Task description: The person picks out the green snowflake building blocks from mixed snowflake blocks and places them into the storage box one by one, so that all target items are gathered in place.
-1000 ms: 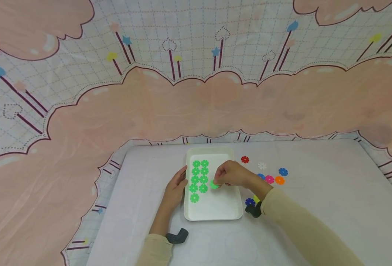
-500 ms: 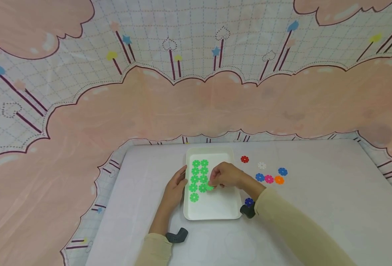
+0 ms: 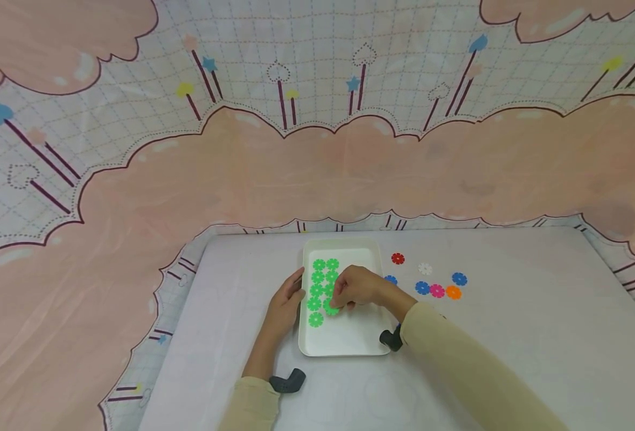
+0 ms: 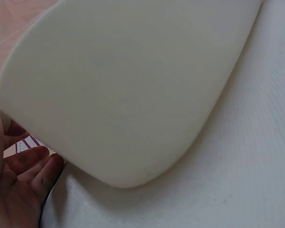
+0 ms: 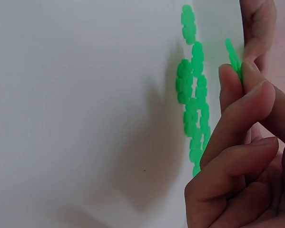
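A white tray [image 3: 365,335] lies on the table, with several green snowflake discs [image 3: 315,319] in two columns along its left part. My right hand [image 3: 357,286] is over the tray's middle. Its thumb and index finger pinch a green snowflake disc [image 5: 233,59], seen edge-on in the right wrist view, above the discs lying on the tray. At the tray's left side, my left hand [image 3: 285,302] rests against the rim with relaxed fingers. In the left wrist view those fingers [image 4: 47,171] touch the tray's edge. The right hand hides part of the second column.
Right of the tray lie loose snowflake discs: a red one [image 3: 398,258], a white one [image 3: 425,269], a pink one [image 3: 437,291], an orange one [image 3: 453,292] and several blue ones [image 3: 459,279]. A patterned cloth [image 3: 317,173] hangs behind the white table [image 3: 538,311].
My right hand has moved left, bringing the pinched green disc to the second column. A blue disc beside the tray has come into view. The left hand stays at the rim.
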`<state>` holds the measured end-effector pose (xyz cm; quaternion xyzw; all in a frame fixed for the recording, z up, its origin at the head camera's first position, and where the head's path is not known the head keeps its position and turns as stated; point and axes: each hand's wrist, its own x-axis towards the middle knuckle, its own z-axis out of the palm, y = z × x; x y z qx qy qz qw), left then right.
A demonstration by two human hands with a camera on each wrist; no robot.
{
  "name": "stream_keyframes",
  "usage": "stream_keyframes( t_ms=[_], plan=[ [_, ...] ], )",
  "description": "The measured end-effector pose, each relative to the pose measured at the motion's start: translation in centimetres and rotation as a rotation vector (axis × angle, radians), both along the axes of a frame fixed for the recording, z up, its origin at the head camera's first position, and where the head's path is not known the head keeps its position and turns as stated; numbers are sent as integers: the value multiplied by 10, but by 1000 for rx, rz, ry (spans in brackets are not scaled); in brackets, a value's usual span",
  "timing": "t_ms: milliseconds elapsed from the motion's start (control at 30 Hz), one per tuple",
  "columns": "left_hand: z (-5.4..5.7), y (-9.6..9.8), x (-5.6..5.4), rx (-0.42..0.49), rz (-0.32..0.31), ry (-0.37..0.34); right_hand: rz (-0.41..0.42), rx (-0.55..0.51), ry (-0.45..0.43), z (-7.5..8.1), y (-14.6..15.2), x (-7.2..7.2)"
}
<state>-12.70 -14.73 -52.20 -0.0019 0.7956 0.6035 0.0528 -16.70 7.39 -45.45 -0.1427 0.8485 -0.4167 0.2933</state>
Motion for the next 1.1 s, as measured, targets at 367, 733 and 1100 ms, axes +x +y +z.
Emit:
stream_keyframes(
  t_ms=[367, 733, 1100],
  plan=[
    [0, -1, -1, 6, -5, 7, 40, 117, -5, -6, -8, -5],
    [-1, 0, -1, 1, 0, 7, 55, 135, -33, -18, -9, -7],
    [-3, -1, -2, 9, -6, 15, 32, 109, -46, -23, -10, -8]
  ],
)
